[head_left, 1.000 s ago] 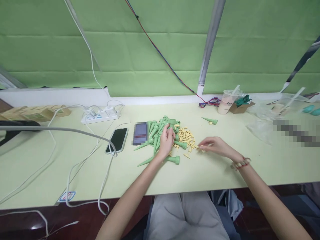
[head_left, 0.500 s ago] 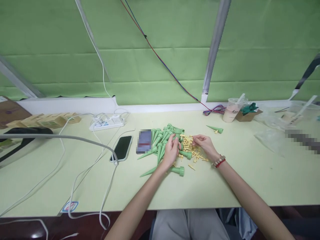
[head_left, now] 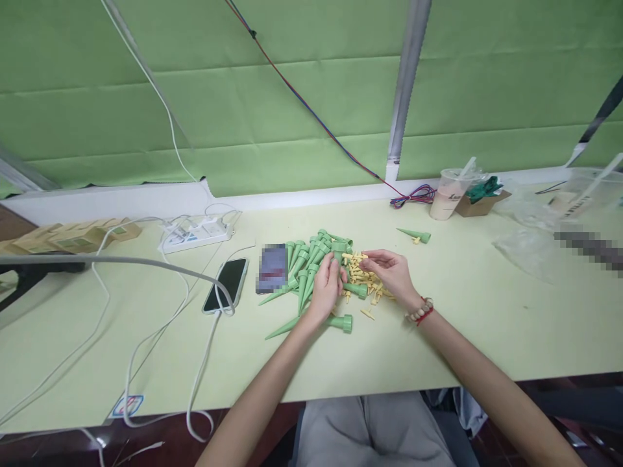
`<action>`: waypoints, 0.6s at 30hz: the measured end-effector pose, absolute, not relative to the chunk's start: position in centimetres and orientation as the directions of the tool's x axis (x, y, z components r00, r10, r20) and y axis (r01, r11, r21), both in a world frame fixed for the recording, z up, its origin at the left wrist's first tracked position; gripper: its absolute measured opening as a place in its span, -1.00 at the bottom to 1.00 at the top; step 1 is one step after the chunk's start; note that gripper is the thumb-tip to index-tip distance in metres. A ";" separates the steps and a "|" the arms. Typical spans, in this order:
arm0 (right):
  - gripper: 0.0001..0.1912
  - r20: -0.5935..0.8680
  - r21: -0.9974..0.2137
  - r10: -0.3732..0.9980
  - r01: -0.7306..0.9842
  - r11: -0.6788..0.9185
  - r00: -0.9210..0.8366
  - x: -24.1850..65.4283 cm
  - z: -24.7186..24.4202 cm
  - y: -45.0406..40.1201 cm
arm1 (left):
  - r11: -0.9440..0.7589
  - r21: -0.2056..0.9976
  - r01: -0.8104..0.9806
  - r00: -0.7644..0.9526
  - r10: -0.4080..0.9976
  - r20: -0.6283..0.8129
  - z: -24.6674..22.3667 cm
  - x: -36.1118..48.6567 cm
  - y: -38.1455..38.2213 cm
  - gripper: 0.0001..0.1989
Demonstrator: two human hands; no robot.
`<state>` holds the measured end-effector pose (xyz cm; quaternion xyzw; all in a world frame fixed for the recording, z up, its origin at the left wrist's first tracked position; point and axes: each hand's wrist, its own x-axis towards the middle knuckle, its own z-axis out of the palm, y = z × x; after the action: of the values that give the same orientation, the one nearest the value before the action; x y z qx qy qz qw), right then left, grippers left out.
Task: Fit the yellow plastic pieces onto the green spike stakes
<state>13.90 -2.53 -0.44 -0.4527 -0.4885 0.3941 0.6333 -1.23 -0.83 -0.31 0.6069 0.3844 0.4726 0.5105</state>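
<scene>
Near the middle of the table, my left hand [head_left: 327, 285] is closed around a green spike [head_left: 339, 248], its wide end upward between thumb and fingers. To its right, my right hand [head_left: 392, 275] pinches a small yellow piece [head_left: 357, 257] beside the top of that spike. Several green spikes [head_left: 299, 259] lie heaped behind and left of my left hand. A pile of small yellow pieces [head_left: 363, 279] spreads below and between the hands. One more green spike [head_left: 341, 323] lies partly behind my left forearm.
A phone [head_left: 226, 285] with a white cable across it and a blurred flat item [head_left: 272, 267] lie left. Behind them is a power strip [head_left: 197, 235]. Further right are a lone green spike [head_left: 416, 235], a drink cup [head_left: 445, 198], a small box [head_left: 481, 202] and plastic bags [head_left: 523, 253].
My right hand has moved from the yellow pile towards the spike, a yellow piece now showing in its fingers. The view has tilted and shifted slightly.
</scene>
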 end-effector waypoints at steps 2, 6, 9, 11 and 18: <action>-0.65 0.276 -0.956 0.936 -0.039 0.291 0.220 13.9 -0.4 -2.6 | -0.196 0.980 -0.024 0.242 0.950 0.195 -0.3 -1.2 -0.9 -0.48; -0.66 0.305 -0.950 0.927 0.008 0.311 0.218 14.1 -0.2 -2.7 | -0.223 0.974 -0.023 0.222 0.949 0.223 -0.5 -1.2 -0.9 -0.50; -0.67 0.321 -0.947 0.925 0.074 0.313 0.202 14.1 -0.3 -2.8 | -0.259 0.965 0.032 0.239 0.940 0.245 -0.7 -1.2 -0.9 -0.54; -0.69 0.319 -0.948 0.926 0.087 0.307 0.205 14.0 -0.2 -3.0 | -0.308 0.947 0.093 0.254 0.927 0.276 -0.9 -1.2 -0.8 -0.57; -0.60 0.214 -0.977 0.968 0.044 0.210 0.129 13.6 0.4 -3.5 | -0.438 0.871 0.221 0.335 0.873 0.354 -1.3 -1.5 -0.8 -0.64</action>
<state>13.60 -3.50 0.44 -0.4832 -0.5236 0.4017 0.5753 -1.50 -0.76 -1.34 0.7268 0.3764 0.4369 0.3731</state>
